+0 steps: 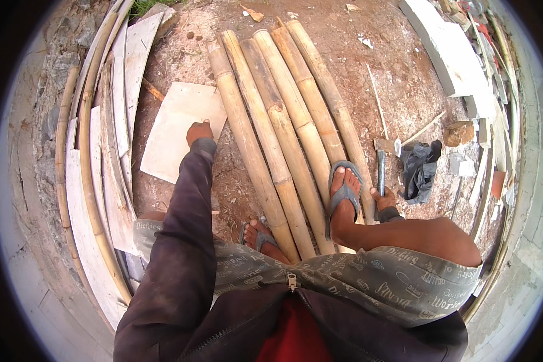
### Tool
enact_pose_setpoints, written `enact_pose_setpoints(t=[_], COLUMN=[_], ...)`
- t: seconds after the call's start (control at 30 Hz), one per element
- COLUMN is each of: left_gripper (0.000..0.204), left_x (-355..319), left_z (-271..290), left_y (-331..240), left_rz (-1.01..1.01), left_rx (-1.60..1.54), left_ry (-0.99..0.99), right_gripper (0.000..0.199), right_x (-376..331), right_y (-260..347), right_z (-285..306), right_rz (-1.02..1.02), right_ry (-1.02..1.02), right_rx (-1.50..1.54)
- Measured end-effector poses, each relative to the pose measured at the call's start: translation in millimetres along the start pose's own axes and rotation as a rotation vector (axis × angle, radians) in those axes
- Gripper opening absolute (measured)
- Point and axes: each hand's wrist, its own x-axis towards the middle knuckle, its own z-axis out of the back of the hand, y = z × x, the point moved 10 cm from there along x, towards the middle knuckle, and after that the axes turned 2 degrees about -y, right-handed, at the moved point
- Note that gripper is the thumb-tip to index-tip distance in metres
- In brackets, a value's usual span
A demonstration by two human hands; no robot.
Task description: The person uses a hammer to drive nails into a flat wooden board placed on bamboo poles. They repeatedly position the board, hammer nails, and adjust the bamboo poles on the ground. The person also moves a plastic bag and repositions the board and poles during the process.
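Note:
My left hand (200, 133) is closed, fingers curled and thumb forward, over a pale square board (170, 130) near its right edge. Whatever its fingers hold, if anything, is hidden. Down at the right, my right hand (387, 199) wraps the lower end of a hammer's dark grey handle (381, 171). The hammer points away from me, its head (384, 145) low over the dirt. Between my hands several bamboo poles (283, 133) lie side by side on the ground. My right sandalled foot (345, 190) rests on the poles; the left foot (261, 236) is beside them.
Long white boards (90, 199) and bamboo strips (90, 120) lie along the left wall. At right are a crumpled black bag (420, 172), a thin stick (423, 128) and a wood block (459, 133). A large white slab (443, 45) stands at the far right, beside piled scrap.

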Motion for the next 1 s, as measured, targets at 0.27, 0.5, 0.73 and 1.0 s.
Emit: enact_pose_setpoints(t=[0.27, 0.5, 0.73, 1.0], left_gripper=[0.056, 0.047, 0.033, 0.035], left_x=[-50.9, 38.2, -2.4, 34.6], left_z=[56.3, 17.6, -11.1, 9.7], left_y=[236.2, 252.5, 240.2, 241.0], left_rz=[0.849, 0.117, 0.700, 0.476], left_rx=[0.212, 0.373, -0.977, -1.152], left_ry=[-0.292, 0.029, -0.008, -0.116], right_gripper=[0.042, 0.051, 0.047, 0.043], right_x=[-2.7, 2.3, 8.0, 3.7], right_y=[5.9, 2.2, -6.5, -1.7], right_z=[-0.5, -4.6, -10.0, -10.9], right_rz=[0.089, 0.127, 0.108, 0.148], right_ry=[0.026, 0.037, 0.092, 0.093], right_rx=[0.011, 0.116, 0.157, 0.214])
